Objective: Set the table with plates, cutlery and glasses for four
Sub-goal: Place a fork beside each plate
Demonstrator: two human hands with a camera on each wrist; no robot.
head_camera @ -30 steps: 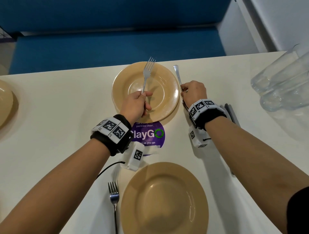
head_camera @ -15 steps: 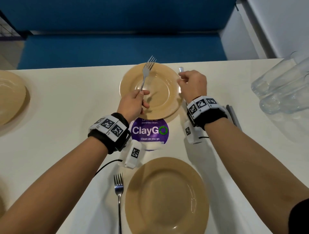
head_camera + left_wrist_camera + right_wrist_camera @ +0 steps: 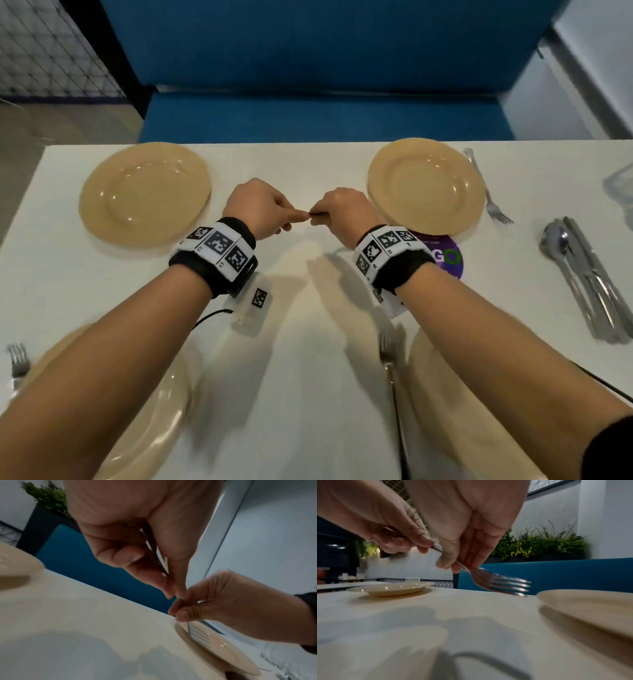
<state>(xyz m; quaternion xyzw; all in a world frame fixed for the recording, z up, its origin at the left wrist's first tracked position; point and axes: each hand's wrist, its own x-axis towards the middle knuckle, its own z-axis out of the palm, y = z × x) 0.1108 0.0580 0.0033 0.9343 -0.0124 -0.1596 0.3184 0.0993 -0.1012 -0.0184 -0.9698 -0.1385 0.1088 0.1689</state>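
Note:
One fork [image 3: 501, 584] hangs just above the white table [image 3: 308, 342], in the gap between the two far tan plates [image 3: 144, 193] [image 3: 424, 185]. Its tines point towards the right plate. My left hand [image 3: 294, 216] pinches the handle end [image 3: 154, 550]. My right hand [image 3: 320, 216] pinches the shaft near the neck. From the head view the hands hide almost all of this fork. Another fork [image 3: 486, 192] lies to the right of the far right plate.
Two more tan plates [image 3: 137, 411] [image 3: 462, 428] sit at the near edge, each with a fork [image 3: 17, 359] [image 3: 387, 349] on its left. A pile of cutlery [image 3: 582, 274] and glasses [image 3: 620, 185] stand at the right. A purple sticker [image 3: 445, 257] shows behind my right wrist.
My right hand let go of the cutlery it laid right of the far right plate. Both hands moved left into the gap between the far plates and now hold the left hand's fork together.

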